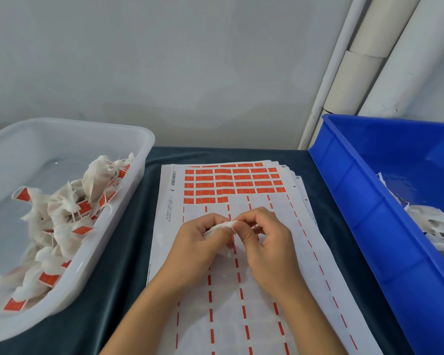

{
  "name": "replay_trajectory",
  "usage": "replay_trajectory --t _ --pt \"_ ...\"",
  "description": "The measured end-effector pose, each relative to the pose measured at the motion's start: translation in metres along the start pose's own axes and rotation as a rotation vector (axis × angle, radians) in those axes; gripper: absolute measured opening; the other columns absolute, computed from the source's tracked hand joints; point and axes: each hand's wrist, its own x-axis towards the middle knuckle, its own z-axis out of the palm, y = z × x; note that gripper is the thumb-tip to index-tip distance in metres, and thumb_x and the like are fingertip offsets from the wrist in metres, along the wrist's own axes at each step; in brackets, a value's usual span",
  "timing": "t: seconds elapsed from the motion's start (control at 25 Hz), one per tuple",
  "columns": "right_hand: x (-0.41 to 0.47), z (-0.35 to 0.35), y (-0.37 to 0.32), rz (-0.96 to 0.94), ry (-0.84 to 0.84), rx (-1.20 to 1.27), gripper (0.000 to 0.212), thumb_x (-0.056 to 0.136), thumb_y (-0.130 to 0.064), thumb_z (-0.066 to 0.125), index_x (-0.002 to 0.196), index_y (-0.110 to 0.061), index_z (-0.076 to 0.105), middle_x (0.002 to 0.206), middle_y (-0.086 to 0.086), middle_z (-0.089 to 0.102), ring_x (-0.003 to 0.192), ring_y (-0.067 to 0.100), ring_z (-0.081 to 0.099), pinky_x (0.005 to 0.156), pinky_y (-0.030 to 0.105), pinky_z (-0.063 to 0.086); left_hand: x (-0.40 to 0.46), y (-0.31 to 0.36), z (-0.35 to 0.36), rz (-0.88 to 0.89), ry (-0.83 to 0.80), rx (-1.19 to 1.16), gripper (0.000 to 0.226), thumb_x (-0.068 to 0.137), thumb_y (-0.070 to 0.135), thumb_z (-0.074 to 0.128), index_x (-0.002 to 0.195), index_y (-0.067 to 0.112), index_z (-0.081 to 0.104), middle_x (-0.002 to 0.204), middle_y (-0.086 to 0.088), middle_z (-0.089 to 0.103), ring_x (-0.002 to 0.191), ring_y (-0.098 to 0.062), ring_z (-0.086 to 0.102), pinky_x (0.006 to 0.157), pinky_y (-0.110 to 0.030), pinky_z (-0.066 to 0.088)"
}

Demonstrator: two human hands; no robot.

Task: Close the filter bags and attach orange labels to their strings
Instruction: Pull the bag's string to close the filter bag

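White mesh, a single filter bag [219,228], sits bunched between both hands over the middle of the label sheet [254,290]. The left hand [199,243] has its fingers curled round the body of the bag, gripping it from the left and from below. The right hand [263,235] pinches the bag's upper right end between thumb and bent fingers, its knuckles raised; whether it also has the string cannot be told. The two hands meet at the bag, fingertips nearly touching.

The sheet lies on the dark-covered bench [121,278], on top of a stack of similar sheets whose edges fan out at the far right corner. Orange labels [232,184] remain only in the far rows, just beyond the hands; the near part shows bare backing with red dashed lines.

To the left, a translucent white tub [128,213] holds a heap of finished bags [62,221] with orange tags, its rim near the sheet's left edge with a strip of bare cloth between. To the right, a blue bin [364,221] with loose white bags [436,226] stands close against the sheets' right edge
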Motion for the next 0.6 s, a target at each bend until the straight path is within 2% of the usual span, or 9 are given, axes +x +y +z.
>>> replay_trajectory --t 0.08,0.16,0.24,0.32,0.4,0.52,0.6 --pt "-0.0003 0.0006 -0.0009 0.027 -0.01 0.026 0.013 0.092 -0.05 0.06 0.097 -0.039 0.065 0.098 -0.022 0.067 0.1 0.002 0.062 0.082 0.012 0.05 0.0001 0.0016 -0.0026 -0.013 -0.034 -0.03 0.024 0.091 0.039 0.06 0.075 0.028 0.075 0.079 0.0 0.074 0.077 -0.013 0.071 0.073 -0.015 0.055" --pt "-0.0008 0.0019 -0.0009 0.028 0.033 0.066 0.01 0.091 -0.048 0.065 0.096 -0.039 0.066 0.097 -0.023 0.068 0.101 0.003 0.064 0.082 0.011 0.05 0.0011 0.0011 -0.0048 -0.023 -0.05 -0.018 0.029 0.092 0.042 0.057 0.072 0.029 0.074 0.079 0.001 0.074 0.077 -0.011 0.071 0.073 -0.013 0.054" --pt "-0.0015 0.0028 -0.0003 -0.043 0.098 0.067 0.006 0.092 -0.039 0.071 0.096 -0.038 0.066 0.095 -0.021 0.069 0.099 0.008 0.066 0.083 0.012 0.051 0.0014 0.0004 -0.0054 -0.033 -0.06 -0.018 0.032 0.097 0.04 0.059 0.073 0.027 0.074 0.078 0.001 0.074 0.075 -0.01 0.07 0.072 -0.012 0.053" --pt "-0.0023 0.0035 0.0016 -0.163 0.131 0.02 0.005 0.095 -0.027 0.072 0.1 -0.026 0.071 0.097 -0.016 0.07 0.096 0.011 0.067 0.083 0.015 0.053 0.0008 0.0007 -0.0054 -0.038 -0.063 -0.046 0.033 0.103 0.033 0.06 0.074 0.025 0.074 0.078 0.0 0.074 0.074 -0.009 0.07 0.072 -0.012 0.052" --pt "-0.003 0.0029 0.0036 -0.268 0.138 -0.01 0.008 0.097 -0.017 0.071 0.104 -0.017 0.073 0.1 -0.011 0.071 0.097 0.011 0.067 0.084 0.017 0.054 0.0006 0.0018 -0.0046 -0.043 -0.043 -0.086 0.032 0.101 0.037 0.06 0.076 0.023 0.075 0.079 -0.002 0.074 0.075 -0.012 0.07 0.072 -0.016 0.055" --pt "-0.0035 0.0023 0.0037 -0.336 0.128 -0.019 0.014 0.094 -0.015 0.074 0.108 -0.018 0.074 0.105 -0.013 0.071 0.102 0.01 0.067 0.087 0.017 0.053 0.0019 0.0014 -0.0057 -0.071 -0.016 -0.148 0.032 0.096 0.043 0.06 0.085 0.019 0.078 0.083 -0.007 0.074 0.083 -0.025 0.073 0.083 -0.032 0.06" --pt "-0.0032 0.0014 0.0049 -0.327 0.126 -0.027 0.014 0.093 -0.016 0.076 0.107 -0.019 0.075 0.105 -0.015 0.071 0.101 0.009 0.067 0.087 0.016 0.053 0.0013 0.0006 -0.0065 -0.072 -0.022 -0.131 0.03 0.103 0.036 0.06 0.086 0.02 0.078 0.082 -0.005 0.074 0.082 -0.021 0.072 0.08 -0.029 0.059"
